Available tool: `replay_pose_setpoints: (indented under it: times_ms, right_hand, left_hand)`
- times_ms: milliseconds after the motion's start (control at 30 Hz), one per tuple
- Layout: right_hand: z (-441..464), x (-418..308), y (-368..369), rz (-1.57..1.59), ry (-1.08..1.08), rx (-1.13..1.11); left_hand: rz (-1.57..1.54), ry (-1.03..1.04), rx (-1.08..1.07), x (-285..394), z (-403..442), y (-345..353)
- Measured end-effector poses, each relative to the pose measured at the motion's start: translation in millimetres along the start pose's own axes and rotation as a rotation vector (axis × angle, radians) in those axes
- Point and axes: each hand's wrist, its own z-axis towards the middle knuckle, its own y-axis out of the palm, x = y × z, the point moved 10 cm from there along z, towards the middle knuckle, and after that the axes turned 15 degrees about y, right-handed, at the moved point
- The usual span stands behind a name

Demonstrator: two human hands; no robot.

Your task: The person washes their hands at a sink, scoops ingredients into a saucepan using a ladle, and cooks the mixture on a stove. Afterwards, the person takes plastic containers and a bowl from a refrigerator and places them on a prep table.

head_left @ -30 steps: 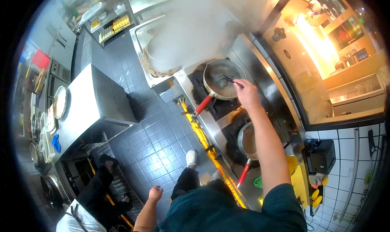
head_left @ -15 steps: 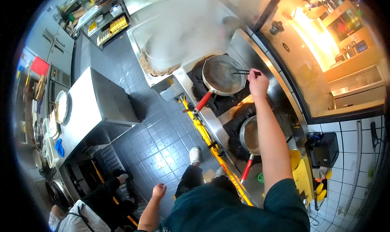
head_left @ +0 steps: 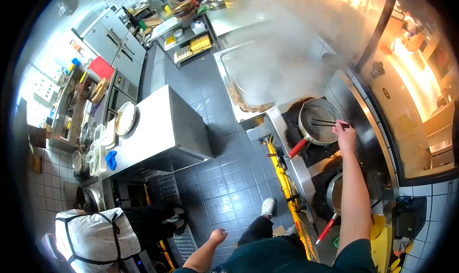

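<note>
Clearly two chopsticks [head_left: 325, 122], in one right hand [head_left: 346, 135].

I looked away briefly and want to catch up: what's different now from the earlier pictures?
The camera view has swung left, showing more of the co-worker. Since the last picture, the right hand has moved inward, and the chopsticks reach farther into the upper pan. Nothing was visibly picked up or released. Both pans stay on the stove.
</note>
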Motion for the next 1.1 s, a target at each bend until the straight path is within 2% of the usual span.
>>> replay_pose_setpoints:
  times_ms: [100,200,233,267,333,500,600,667,700,733,767,800,833,867,967,1100]
  right_hand:
    - [3.4,-7.8,-8.7,-0.209,-0.090,0.023]
    - [-4.4,-20.4,-21.7,-0.063,-0.076,0.032]
    - [2.3,-19.2,-29.0,-0.079,-0.110,0.066]
    - [-6.7,-31.6,-35.6,-0.233,-0.129,0.166]
    - [-0.7,-28.0,-44.6,-0.237,-0.173,0.202]
    - [-21.2,-45.5,-50.8,-0.193,-0.263,0.257]
    - [-28.7,-42.2,-30.9,-0.354,-0.289,0.216]
    - [-47.1,-46.0,-5.9,-0.691,-0.442,0.216]
    - [-51.6,-44.2,-5.3,-0.607,-0.439,0.228]
    - [-74.3,-58.9,-7.4,-0.491,-0.459,0.251]
    - [-101.3,-75.9,-5.8,-0.377,-0.570,0.222]
    - [-124.5,-80.8,-9.5,-0.204,-0.527,0.111]
    - [-159.3,-94.2,-14.6,-0.331,-0.706,0.173]
    - [-193.1,-105.4,-18.6,-0.400,-0.835,0.168]
    - [-291.2,-103.9,-68.9,-0.450,-0.960,0.200]
    - [-409.6,-63.3,-193.8,-0.545,-1.044,0.387]
  left_hand:
    - [-0.029,0.032,0.024,2.5,10.2,-8.1]
    - [-0.145,0.050,0.045,-0.4,16.5,-11.5]
    - [-0.187,0.049,0.052,1.7,16.6,-12.6]
    - [-0.234,0.052,0.061,5.5,19.5,-13.1]
    - [-0.289,0.049,0.072,12.9,18.4,-11.1]
    - [-0.111,0.059,-0.007,30.6,13.9,-21.0]
    - [0.062,0.231,0.091,18.8,28.0,-15.5]
    - [-0.148,0.093,0.039,15.9,16.6,-23.4]
    - [-0.241,0.035,-0.008,23.6,18.5,-23.0]
    - [-0.261,0.050,0.011,24.2,21.9,-24.7]
    - [-0.397,0.085,0.014,14.8,29.3,-18.4]
    - [-0.536,0.116,0.012,6.8,36.2,-11.7]
    - [-0.634,0.026,0.006,3.7,37.8,-6.7]
    - [-0.581,0.104,-0.039,12.7,46.5,-8.0]
    - [-0.286,0.410,-0.186,49.2,51.2,-3.9]
    - [-0.112,0.297,-0.277,80.7,57.3,0.1]
